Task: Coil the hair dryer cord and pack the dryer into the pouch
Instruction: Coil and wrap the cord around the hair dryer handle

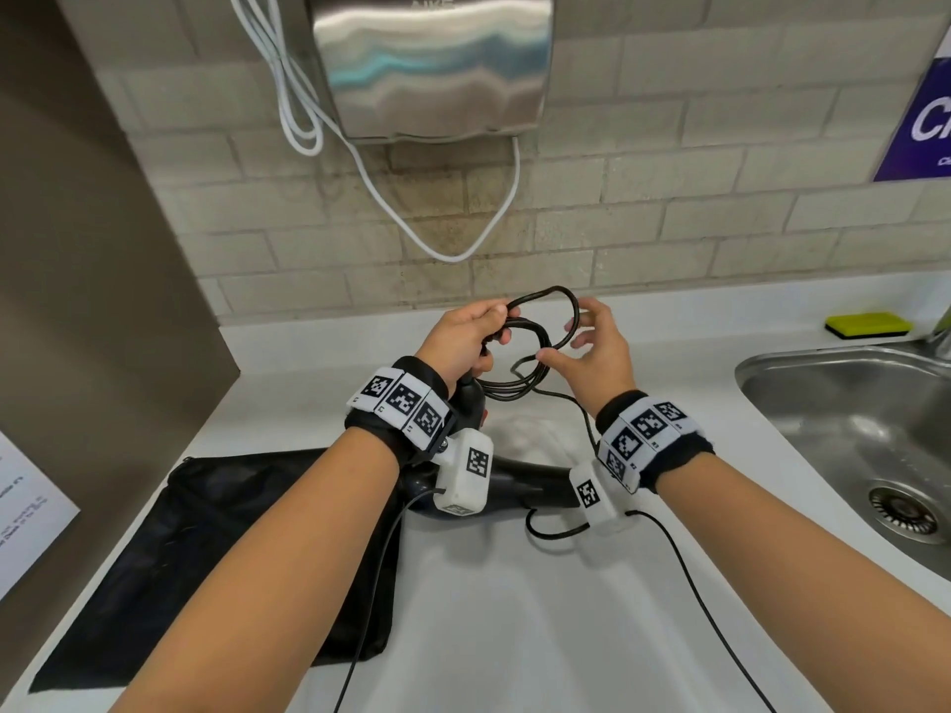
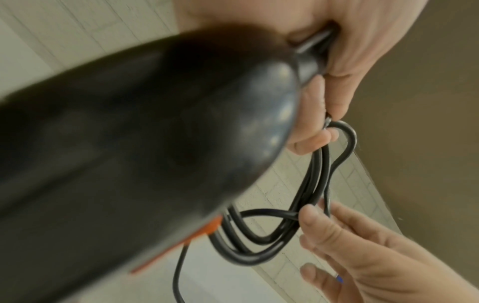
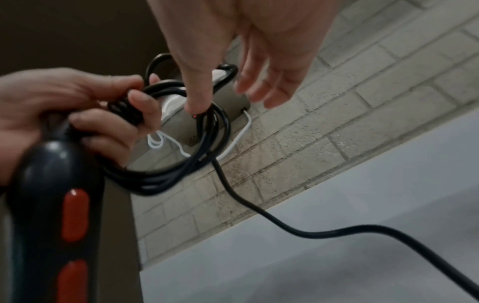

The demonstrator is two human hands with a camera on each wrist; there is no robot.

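Bench (image 1: pixel 514 609) under everything, pouch (image 1: pixel 206 532) flat at left, still unfilled. Dryer (image 3: pixel 51 205) upright, handle end and gathered cord (image 1: pixel 514 388) loops clamped in left hand (image 1: pixel 458 342); right hand (image 1: pixel 597 347) loose-fingered, thumb merely hooking a strand. Risk — loops springing apart if that left grip slackens, or loose tail snagging on wrist gear. Head view alone: pouch, sink (image 1: pixel 849 419). Right wrist view alone: red switches, tail trailing down across bench — hidden elsewhere.
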